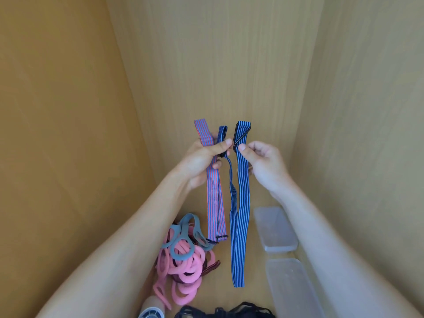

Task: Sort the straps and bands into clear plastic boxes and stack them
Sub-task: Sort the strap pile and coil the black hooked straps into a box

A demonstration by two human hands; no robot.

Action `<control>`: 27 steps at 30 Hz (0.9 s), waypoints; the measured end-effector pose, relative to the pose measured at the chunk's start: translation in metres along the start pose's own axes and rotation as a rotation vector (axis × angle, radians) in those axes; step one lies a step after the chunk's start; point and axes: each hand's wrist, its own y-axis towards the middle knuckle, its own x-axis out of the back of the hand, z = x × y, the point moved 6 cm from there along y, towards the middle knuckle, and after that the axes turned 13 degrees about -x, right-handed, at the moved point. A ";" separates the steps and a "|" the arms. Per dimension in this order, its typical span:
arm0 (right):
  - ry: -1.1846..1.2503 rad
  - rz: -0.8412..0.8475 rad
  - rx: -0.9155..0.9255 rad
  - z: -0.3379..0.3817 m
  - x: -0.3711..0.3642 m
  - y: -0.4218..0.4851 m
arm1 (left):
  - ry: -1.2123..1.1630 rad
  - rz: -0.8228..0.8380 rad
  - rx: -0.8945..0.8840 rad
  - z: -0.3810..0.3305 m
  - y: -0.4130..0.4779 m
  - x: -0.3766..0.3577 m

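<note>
My left hand [202, 161] grips a pink-and-blue striped strap [214, 198] and pinches one end of a blue striped strap [239, 226] between thumb and fingers. My right hand [263, 164] pinches the other end of the blue strap near its black buckle. Both straps hang down in long loops above the wooden surface. Two clear plastic boxes lie to the right, one farther away [275, 228] and one nearer [293, 288].
A heap of pink bands [185, 269] with grey bands [183, 235] on top lies lower left. Black straps [224, 312] lie at the bottom edge beside a white round object [152, 309]. Wooden walls [68, 134] close in left, back and right.
</note>
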 end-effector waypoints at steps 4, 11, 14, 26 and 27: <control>0.005 -0.013 -0.015 0.000 0.002 -0.001 | 0.018 -0.008 -0.011 -0.001 0.000 0.004; 0.048 0.006 -0.082 -0.005 0.004 0.003 | 0.052 -0.040 0.001 -0.004 -0.001 0.003; 0.034 0.004 -0.100 -0.007 0.005 0.004 | 0.030 -0.055 0.021 -0.004 -0.001 0.003; 0.018 0.028 -0.090 -0.004 0.003 -0.002 | -0.025 -0.063 0.062 -0.002 -0.002 -0.005; 0.023 0.029 -0.081 -0.003 0.003 -0.002 | -0.019 -0.050 0.051 -0.003 -0.002 -0.007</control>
